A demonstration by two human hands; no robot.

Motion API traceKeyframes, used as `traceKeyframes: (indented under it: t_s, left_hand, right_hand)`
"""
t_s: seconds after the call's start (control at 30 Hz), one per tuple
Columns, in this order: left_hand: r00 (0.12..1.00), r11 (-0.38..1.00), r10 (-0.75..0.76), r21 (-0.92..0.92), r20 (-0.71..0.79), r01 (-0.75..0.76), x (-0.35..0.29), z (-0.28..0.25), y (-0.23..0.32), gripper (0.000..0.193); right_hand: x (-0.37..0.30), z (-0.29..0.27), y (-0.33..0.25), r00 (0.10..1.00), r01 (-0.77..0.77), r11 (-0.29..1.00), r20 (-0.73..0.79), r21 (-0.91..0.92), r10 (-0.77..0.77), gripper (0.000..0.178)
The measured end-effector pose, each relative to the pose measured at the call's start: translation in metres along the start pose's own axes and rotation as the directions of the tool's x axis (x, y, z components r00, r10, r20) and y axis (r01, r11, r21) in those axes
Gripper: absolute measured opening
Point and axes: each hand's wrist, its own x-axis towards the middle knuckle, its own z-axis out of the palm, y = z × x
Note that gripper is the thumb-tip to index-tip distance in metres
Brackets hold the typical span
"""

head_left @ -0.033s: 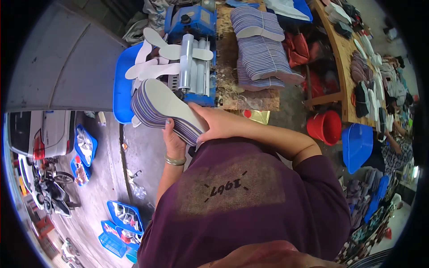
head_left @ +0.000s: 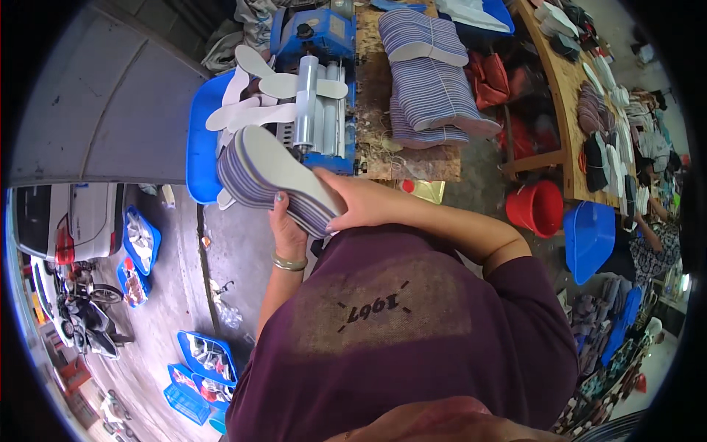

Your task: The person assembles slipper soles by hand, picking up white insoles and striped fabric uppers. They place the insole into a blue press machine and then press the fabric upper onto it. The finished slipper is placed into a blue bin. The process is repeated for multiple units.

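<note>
A thick stack of insoles [head_left: 269, 162], pale on top with purple-grey striped edges, is held between both my hands in front of my body. My left hand [head_left: 289, 230], with a bangle at the wrist, grips its near side, thumb pointing up. Around the narrow end closes my right hand [head_left: 359, 200]. Just beyond stands a blue machine [head_left: 324, 33] with shiny metal rollers [head_left: 305, 103]. Loose pale insoles [head_left: 254, 118] lie against the rollers and over a blue basket [head_left: 197, 136].
Right of the machine, tied bundles of striped insoles [head_left: 431, 92] rest on a worn wooden bench [head_left: 372, 110]. Farther right are a red bucket [head_left: 534, 208], a blue tub [head_left: 589, 239] and a long wooden table [head_left: 552, 96]. Blue baskets [head_left: 206, 353] stand on the floor at left.
The top of the stack has shifted and tilted slightly, its layers spreading a little in my hands. Both hands keep their hold in nearly the same place.
</note>
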Motion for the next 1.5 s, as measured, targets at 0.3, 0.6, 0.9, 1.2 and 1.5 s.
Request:
traceKeyframes:
  t_s: [0.3, 0.6, 0.9, 1.2, 1.5]
  left_hand:
    - [1.0, 0.99, -0.002, 0.141, 0.004, 0.001, -0.003, 0.028, 0.001, 0.058]
    - [0.999, 0.996, -0.035, 0.08, -0.011, 0.036, -0.019, 0.036, 0.012, 0.064]
    - [0.996, 0.994, 0.005, -0.106, -0.092, -0.014, -0.026, 0.02, 0.023, 0.055]
    - [0.995, 0.994, 0.036, -0.096, -0.093, -0.045, -0.033, 0.005, 0.02, 0.059]
    - [1.0, 0.99, -0.021, -0.143, -0.019, 0.018, -0.029, 0.023, 0.018, 0.055]
  right_hand:
    - [-0.007, -0.062, 0.032, 0.97, 0.042, 0.998, -0.237, -0.047, -0.052, 0.075]
    - [0.014, -0.145, 0.168, 0.851, -0.422, 0.726, -0.513, -0.543, 0.111, 0.059]
    - [0.048, -0.141, 0.185, 0.891, -0.428, 0.571, -0.434, -0.7, 0.135, 0.057]
    - [0.075, -0.128, 0.182, 0.902, -0.411, 0.572, -0.408, -0.71, 0.141, 0.059]
    - [0.098, -0.099, 0.168, 0.887, -0.257, 0.644, -0.44, -0.72, -0.138, 0.065]
